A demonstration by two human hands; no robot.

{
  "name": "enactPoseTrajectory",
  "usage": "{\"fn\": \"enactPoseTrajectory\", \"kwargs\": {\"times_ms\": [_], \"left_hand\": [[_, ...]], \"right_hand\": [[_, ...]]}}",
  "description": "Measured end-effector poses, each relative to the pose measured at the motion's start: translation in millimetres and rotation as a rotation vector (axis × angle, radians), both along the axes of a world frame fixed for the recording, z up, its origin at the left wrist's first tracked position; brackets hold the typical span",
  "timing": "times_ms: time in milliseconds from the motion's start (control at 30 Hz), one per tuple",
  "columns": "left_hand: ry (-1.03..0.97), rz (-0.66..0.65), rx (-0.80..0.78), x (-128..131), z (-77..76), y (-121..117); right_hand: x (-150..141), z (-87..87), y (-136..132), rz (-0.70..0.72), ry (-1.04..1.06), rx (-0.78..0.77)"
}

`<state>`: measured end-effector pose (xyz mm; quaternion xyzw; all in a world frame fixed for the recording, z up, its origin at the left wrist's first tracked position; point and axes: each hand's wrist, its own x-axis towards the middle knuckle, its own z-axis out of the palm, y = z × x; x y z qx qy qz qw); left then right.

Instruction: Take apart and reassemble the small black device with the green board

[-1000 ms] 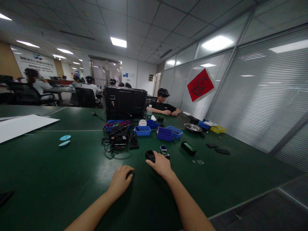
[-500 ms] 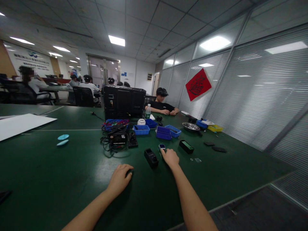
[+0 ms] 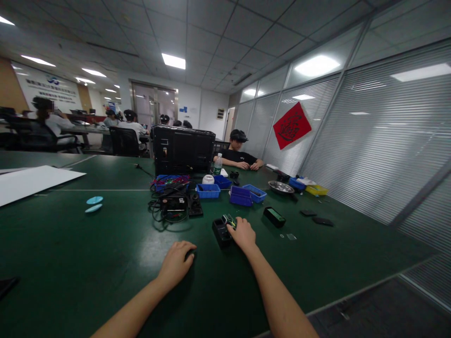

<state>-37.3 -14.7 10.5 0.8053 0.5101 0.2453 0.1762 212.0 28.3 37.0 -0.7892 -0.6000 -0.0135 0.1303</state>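
Note:
My right hand [image 3: 244, 234] is closed on a small circuit board [image 3: 229, 220], gripping its right edge. The board is tilted, over the far right side of a black plastic housing [image 3: 221, 231]; whether the two touch I cannot tell. My left hand [image 3: 178, 258] rests on the green table, thumb apart from loosely bent fingers, holding nothing. Right of my right hand lies a black case with a green board [image 3: 275, 216] in it. A small ring [image 3: 282, 236] and a clear little square [image 3: 291, 236] lie nearer to me.
Blue bins [image 3: 240, 196], tangled cables with a black device [image 3: 173, 203], a metal bowl [image 3: 281, 187] and a large black screen panel [image 3: 183, 149] stand farther back. Two flat black pieces [image 3: 323, 221] lie to the right, light-blue pieces [image 3: 94, 200] to the left. A person [image 3: 238, 152] sits across the table.
My right hand has moved left with the circuit board, which has tilted and come over the black housing. My left hand has stayed in place. The view has shifted slightly.

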Motion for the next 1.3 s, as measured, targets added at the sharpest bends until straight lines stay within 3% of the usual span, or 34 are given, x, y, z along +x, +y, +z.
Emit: {"fn": "enactPoseTrajectory", "kwargs": {"times_ms": [267,533,1000,1067,1233,1300], "left_hand": [[0.009,-0.010,0.006,-0.8,-0.5,0.4],[0.003,-0.012,0.015,-0.6,-2.2,1.2],[-0.017,0.009,0.010,0.4,-3.7,1.6],[-0.032,0.035,0.001,2.6,-5.2,3.8],[-0.173,0.092,-0.117,20.4,-9.0,21.9],[-0.272,0.103,-0.189,33.5,-10.2,32.9]], "right_hand": [[6.4,-9.2,7.9,0.001,0.056,-0.124],[32.1,-5.0,6.4,-0.162,-0.078,0.034],[12.1,-16.5,11.1,0.063,0.034,0.049],[9.8,-13.4,9.1,0.068,-0.016,0.083],[-3.9,10.0,-7.4,0.063,-0.073,0.388],[-17.4,15.2,-15.7,0.104,-0.035,0.370]]}}
